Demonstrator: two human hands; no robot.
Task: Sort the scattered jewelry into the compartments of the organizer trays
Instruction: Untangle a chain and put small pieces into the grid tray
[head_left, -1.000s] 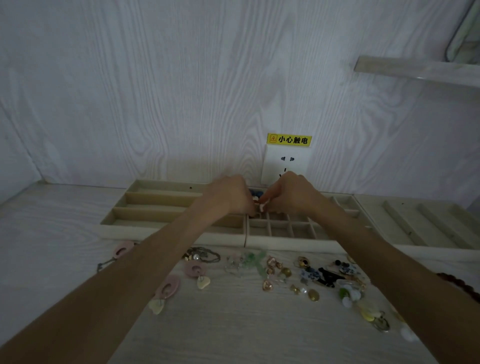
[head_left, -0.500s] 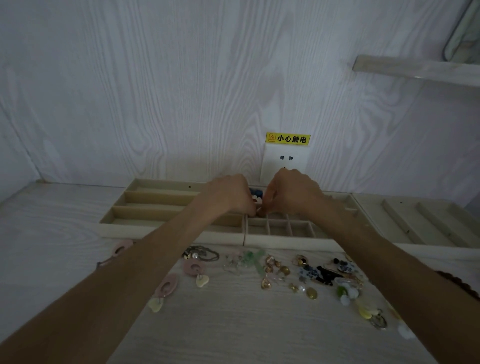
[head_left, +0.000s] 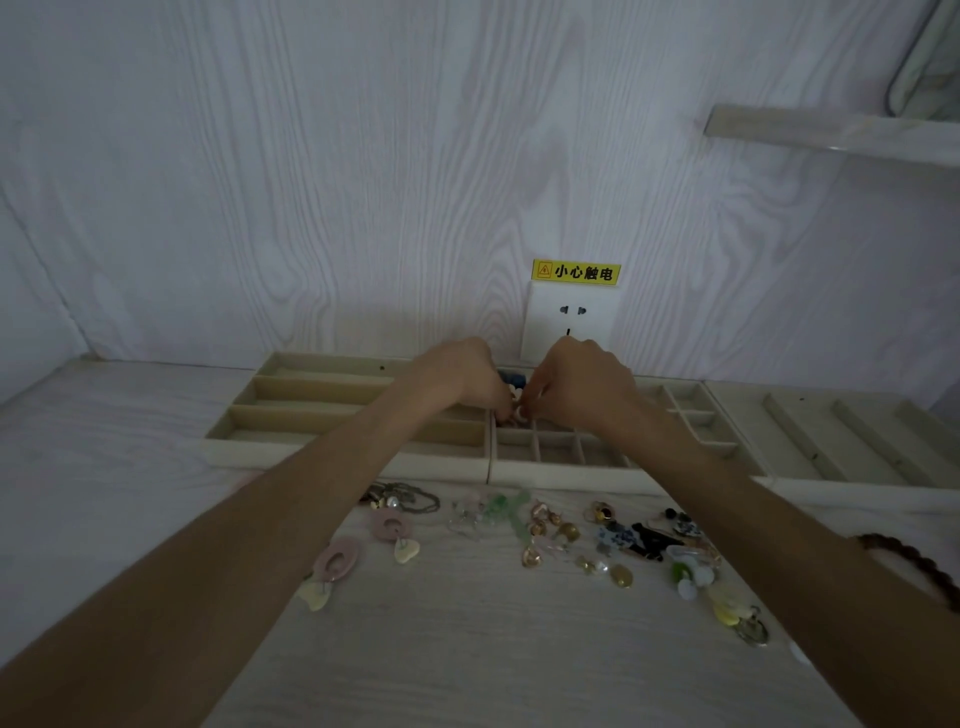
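Both hands meet over the middle organizer tray (head_left: 566, 470) at the tabletop's back edge. The left hand (head_left: 460, 376) and right hand (head_left: 582, 384) pinch a small white piece (head_left: 517, 410). Its direction is too small to tell.

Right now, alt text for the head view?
Both hands, left hand and right hand, meet over the small-grid organizer tray, pinching a small pale jewelry piece between their fingertips. Scattered earrings lie on the white table in front of the trays, below a wall socket.
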